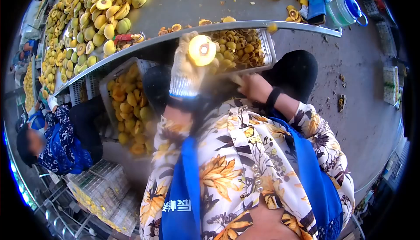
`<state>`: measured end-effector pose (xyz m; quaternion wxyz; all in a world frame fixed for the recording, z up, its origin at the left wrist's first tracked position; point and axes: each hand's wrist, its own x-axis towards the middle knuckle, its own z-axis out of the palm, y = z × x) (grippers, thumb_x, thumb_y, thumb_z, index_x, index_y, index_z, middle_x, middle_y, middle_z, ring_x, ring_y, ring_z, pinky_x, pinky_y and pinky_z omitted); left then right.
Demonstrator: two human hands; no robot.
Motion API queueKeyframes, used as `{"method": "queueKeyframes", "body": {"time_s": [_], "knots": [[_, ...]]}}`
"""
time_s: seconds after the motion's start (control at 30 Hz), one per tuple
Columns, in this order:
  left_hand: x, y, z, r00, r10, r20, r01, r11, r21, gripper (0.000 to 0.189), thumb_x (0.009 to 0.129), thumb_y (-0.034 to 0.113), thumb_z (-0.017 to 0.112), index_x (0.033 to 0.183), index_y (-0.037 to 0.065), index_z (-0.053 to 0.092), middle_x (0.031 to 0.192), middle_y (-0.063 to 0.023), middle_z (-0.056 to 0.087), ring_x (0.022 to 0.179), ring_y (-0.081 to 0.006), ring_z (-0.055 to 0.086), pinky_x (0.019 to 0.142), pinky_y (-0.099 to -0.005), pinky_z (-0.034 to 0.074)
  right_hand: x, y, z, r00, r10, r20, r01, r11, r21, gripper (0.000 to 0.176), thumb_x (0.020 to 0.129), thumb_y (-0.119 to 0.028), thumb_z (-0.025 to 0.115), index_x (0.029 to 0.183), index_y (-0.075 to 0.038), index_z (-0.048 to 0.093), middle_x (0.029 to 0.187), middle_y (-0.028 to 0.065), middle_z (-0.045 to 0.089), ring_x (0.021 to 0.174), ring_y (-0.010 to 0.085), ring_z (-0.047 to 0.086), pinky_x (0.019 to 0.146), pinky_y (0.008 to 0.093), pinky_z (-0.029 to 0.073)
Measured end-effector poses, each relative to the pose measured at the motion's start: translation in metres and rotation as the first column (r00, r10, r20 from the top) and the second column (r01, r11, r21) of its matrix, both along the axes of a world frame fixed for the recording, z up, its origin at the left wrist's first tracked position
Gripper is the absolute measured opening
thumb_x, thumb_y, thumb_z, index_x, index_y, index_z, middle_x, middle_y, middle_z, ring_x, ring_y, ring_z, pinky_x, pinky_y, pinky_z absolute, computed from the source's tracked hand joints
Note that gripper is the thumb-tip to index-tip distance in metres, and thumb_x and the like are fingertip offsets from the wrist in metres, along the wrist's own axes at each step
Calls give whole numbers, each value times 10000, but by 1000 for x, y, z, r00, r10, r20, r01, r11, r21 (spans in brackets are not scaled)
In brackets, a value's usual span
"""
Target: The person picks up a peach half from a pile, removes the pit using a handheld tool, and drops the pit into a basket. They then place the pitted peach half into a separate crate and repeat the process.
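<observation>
My left hand [186, 71], in a white knitted glove, is raised just below the table's metal rim. It grips a yellow peach half [202, 50], whose cut face with a brown-ringed centre points up. My bare right hand [256, 87] is closed beside my knee, to the right of the peach half and apart from it. A pale, blurred bit sticks out of that fist, and I cannot make out what it is. Under the rim, a white crate [267, 49] holds brown-edged fruit pieces. By my left knee, another crate [109, 82] is full of yellow peach halves.
The metal table [175, 3] bears a large heap of peach halves [100, 17] at the left. A red-handled tool [127, 38] lies near its rim. A bottle with a blue lid [343, 10] stands at the right corner. A co-worker [65, 135] sits at the left by stacked crates [98, 187].
</observation>
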<state>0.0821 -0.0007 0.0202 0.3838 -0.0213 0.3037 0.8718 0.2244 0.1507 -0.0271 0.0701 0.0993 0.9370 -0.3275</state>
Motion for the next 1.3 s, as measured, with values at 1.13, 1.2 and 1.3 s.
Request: {"method": "queueKeyframes", "body": {"time_s": [1.13,1.2,1.3], "knots": [[13,15,6,999,-21,-43,-4,853,-522,482,891,506,463,974,40,549,818,-99,609,725,-209,607,667,-332,518,-12,-50,46,967,-255,-22,227,894,-386,230,808,-150,552,859,44,440,703,273,570,688,436,569,617,463,443],[10,10,-4,994,-79,-75,47,931,-363,434,902,470,470,989,51,547,817,-82,603,707,-192,599,652,-320,515,-16,-49,53,961,-277,-1,251,872,-420,257,814,-169,556,882,58,458,756,287,581,745,437,575,669,465,445],[14,5,-18,998,-3,-61,-16,948,-317,353,912,409,482,960,65,543,783,-73,590,677,-186,587,610,-313,506,-18,-58,54,967,-250,44,239,840,-487,251,809,-165,558,871,59,465,742,278,583,736,432,579,665,462,445]]}}
